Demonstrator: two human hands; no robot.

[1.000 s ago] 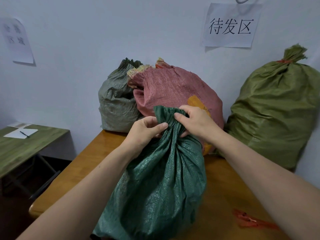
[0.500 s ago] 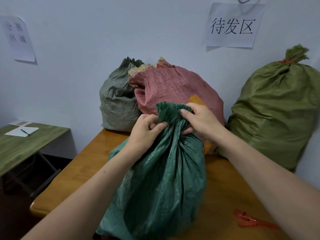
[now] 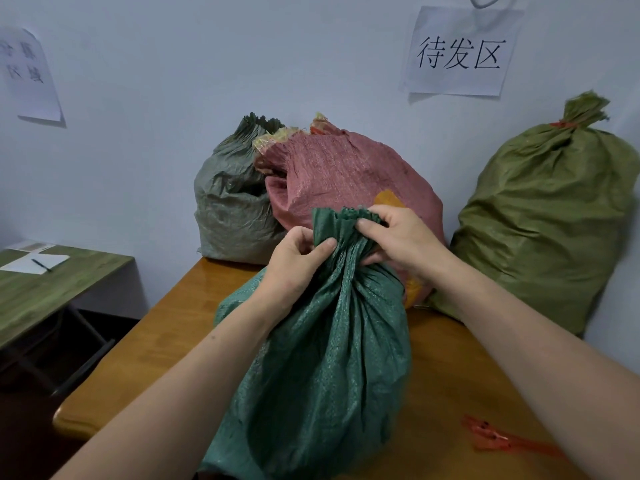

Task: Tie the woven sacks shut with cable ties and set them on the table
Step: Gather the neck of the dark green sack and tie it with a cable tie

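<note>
Head view: your L hand [image 3: 293, 263] & R hand [image 3: 398, 241] both clench green sack [image 3: 329, 362] neck, no tie yet; slacken either grip & pleats may reopen.

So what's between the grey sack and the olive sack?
Head view shows the pink woven sack sitting between them on the wooden table.

We see a dark green sack [image 3: 322, 358] at centre, a pinkish-red sack [image 3: 346, 174] above it, an olive sack [image 3: 547, 216] at right, orange cable ties [image 3: 498, 441] at lower right.
</note>
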